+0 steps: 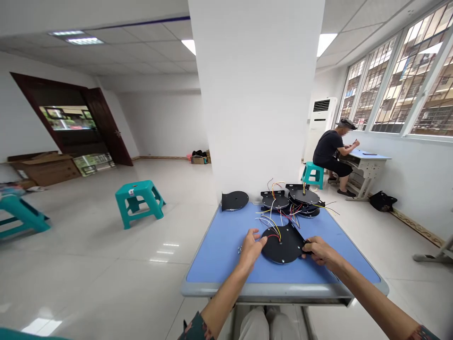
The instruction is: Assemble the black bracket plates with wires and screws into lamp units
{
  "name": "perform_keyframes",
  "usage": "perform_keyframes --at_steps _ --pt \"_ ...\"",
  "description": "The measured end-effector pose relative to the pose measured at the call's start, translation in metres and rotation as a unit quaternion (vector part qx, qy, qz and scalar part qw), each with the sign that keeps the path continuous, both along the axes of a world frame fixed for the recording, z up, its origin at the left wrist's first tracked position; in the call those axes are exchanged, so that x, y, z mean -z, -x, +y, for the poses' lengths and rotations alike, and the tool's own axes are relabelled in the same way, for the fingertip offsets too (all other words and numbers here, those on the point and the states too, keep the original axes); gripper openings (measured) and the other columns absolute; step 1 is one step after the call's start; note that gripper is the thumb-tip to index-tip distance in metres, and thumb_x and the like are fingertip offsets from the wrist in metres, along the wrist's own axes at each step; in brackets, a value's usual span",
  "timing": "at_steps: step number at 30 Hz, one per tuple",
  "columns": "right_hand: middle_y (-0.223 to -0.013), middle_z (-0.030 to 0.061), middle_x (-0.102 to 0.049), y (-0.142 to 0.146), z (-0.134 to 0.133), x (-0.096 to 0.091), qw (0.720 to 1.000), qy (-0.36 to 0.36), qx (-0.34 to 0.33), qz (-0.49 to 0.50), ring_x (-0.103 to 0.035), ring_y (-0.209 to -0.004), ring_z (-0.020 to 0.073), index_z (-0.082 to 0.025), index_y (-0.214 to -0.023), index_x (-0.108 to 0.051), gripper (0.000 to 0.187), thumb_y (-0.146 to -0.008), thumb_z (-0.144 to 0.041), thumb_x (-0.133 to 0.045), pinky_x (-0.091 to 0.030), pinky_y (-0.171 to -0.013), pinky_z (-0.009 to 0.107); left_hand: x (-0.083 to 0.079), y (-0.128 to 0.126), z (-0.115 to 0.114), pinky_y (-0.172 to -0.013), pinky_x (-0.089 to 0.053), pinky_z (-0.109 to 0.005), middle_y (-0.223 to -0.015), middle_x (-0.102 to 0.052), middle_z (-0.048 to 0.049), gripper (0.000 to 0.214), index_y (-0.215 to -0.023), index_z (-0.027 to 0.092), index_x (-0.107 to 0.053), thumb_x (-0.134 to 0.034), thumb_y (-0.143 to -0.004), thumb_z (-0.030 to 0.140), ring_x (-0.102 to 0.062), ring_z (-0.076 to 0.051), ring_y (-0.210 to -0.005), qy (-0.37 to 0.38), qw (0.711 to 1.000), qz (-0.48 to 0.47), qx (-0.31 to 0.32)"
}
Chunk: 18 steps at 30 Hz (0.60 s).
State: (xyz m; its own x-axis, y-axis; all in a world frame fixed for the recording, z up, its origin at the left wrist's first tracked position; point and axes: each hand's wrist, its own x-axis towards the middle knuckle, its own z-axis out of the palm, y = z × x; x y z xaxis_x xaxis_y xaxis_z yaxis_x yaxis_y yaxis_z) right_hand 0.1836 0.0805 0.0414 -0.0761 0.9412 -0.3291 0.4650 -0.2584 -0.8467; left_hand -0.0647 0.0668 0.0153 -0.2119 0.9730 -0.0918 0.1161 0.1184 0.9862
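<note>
Head view, blue desk [219, 236], black plate [283, 248], white pillar [258, 94]

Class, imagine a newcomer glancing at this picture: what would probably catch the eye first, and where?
Probably the white pillar, rising behind the blue desk in the middle. Next, a black disc with coloured wires on that desk, between the left grip and right grip. Then a green stool on the floor, left of the desk.
</note>
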Motion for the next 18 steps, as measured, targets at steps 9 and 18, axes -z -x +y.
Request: perform_keyframes --at_steps 9,18 --pt "-0.035 -0.0098 -0.025 0.001 -0.012 -0.033 0.995 0.038 -0.017 0.087 -0.013 -0.036 0.0033 -0.015 -0.054 -0.057 0.021 -0.073 -0.023 -0.058 -0.011 -0.036 0.019 -0.034 0.014 -0.027 -0.090 -0.057 -0.035 -0.123 -0.071 -0.0154 0.045 -0.119 0.018 -0.060 -0.070 -0.087 0.048 -0.072 -0.021 -0.097 -0.159 0.984 -0.070 0.046" --pt "-0.050 0.0000 -0.054 0.054 0.070 -0.083 0.976 -0.035 0.100 0.190 -0.020 -0.036 0.0009 -0.019 -0.064 -0.046 0.022 -0.076 -0.010 -0.061 -0.015 -0.032 0.017 -0.062 0.039 -0.055 -0.103 -0.052 -0.040 -0.117 -0.070 -0.0094 0.024 -0.109 0.022 -0.067 -0.055 -0.098 0.039 -0.065 -0.024 -0.113 -0.370 0.896 0.128 -0.210"
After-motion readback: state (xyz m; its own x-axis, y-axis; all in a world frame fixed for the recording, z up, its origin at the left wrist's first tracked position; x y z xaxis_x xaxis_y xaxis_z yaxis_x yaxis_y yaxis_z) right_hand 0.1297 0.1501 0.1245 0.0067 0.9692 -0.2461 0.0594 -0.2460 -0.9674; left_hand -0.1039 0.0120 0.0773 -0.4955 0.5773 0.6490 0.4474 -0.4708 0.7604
